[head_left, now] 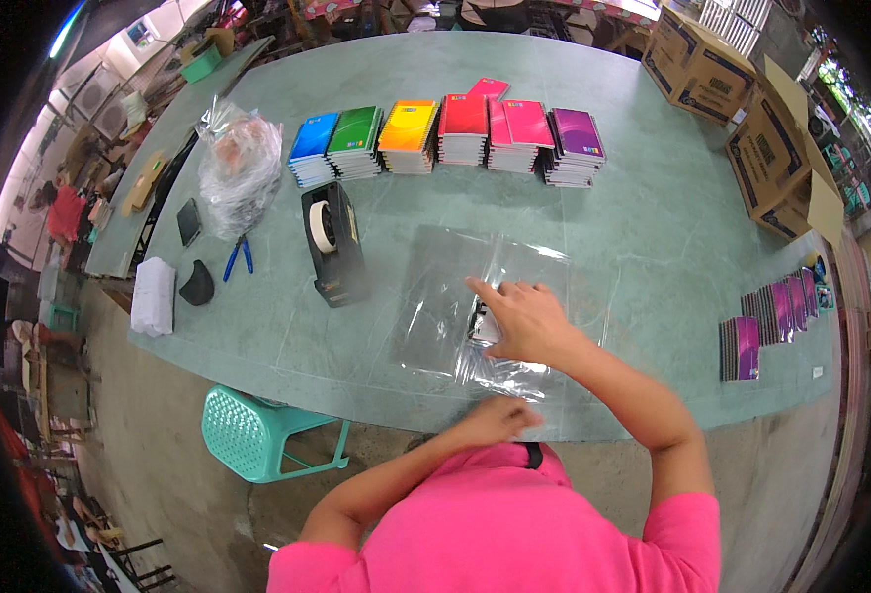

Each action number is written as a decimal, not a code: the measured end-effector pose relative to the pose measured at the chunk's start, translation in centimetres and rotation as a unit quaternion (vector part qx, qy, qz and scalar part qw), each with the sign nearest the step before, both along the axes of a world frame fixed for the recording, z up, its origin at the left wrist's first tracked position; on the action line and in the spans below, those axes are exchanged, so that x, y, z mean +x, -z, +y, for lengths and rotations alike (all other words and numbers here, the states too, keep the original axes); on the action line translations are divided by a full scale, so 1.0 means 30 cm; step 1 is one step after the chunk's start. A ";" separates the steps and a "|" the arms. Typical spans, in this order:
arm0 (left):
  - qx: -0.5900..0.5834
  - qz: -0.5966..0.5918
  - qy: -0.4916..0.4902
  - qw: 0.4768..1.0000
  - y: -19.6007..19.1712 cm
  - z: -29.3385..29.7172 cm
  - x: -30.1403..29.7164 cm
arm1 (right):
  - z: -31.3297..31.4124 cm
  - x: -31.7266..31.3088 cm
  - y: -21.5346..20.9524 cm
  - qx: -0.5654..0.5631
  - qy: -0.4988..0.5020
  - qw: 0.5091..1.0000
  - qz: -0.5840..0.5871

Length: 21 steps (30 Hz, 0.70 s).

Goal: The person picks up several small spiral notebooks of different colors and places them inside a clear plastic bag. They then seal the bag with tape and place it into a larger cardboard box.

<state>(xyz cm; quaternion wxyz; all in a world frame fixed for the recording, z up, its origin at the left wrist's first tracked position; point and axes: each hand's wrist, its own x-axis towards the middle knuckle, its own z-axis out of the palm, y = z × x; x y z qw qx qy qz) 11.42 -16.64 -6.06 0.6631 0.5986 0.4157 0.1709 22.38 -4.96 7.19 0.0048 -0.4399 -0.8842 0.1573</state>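
A clear plastic sheet [455,296] lies flat on the grey-green table [653,237]. My right hand [519,321] rests on the sheet's near part, fingers spread, pressing on a small dark-and-white object [479,326] that is mostly hidden under it. My left hand [495,420] is at the table's near edge by the sheet's crinkled near corner, fingers curled; whether it pinches the plastic is unclear. A black tape dispenser [334,242] with a white roll stands just left of the sheet.
Several stacks of coloured spiral notebooks [455,133] line the far side. More notebooks [771,321] lie at the right edge. Cardboard boxes [751,119] stand at the far right. A bunched plastic bag [241,168], blue-handled pliers [239,257] and white papers [154,296] sit left. A teal stool [257,430] stands below.
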 end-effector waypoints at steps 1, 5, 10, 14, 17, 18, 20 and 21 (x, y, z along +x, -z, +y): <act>-0.163 -0.057 0.023 0.985 -0.051 0.000 0.036 | 0.011 0.006 -0.021 -0.063 0.044 0.996 0.039; -0.383 -0.368 -0.181 0.828 -0.004 0.034 -0.006 | 0.040 0.158 -0.036 -0.153 0.080 0.924 0.341; -0.014 -0.213 -0.277 0.937 -0.172 0.276 -0.118 | -0.057 0.229 0.144 -0.089 0.173 0.895 0.401; 0.294 -0.123 -0.208 0.925 -0.237 0.373 -0.074 | -0.079 0.091 0.235 -0.135 0.257 0.775 0.561; 0.230 -0.026 -0.192 0.954 -0.271 0.405 -0.060 | -0.073 0.069 0.263 -0.101 0.268 0.716 0.637; 0.258 -0.033 -0.231 0.937 -0.296 0.404 -0.049 | -0.074 0.065 0.225 -0.087 0.254 0.728 0.631; 0.336 -0.074 -0.195 0.919 -0.334 0.412 -0.082 | -0.077 0.082 0.171 -0.031 0.243 0.719 0.651; 0.371 -0.093 -0.180 0.906 -0.357 0.410 -0.114 | -0.082 0.106 0.157 0.004 0.242 0.696 0.676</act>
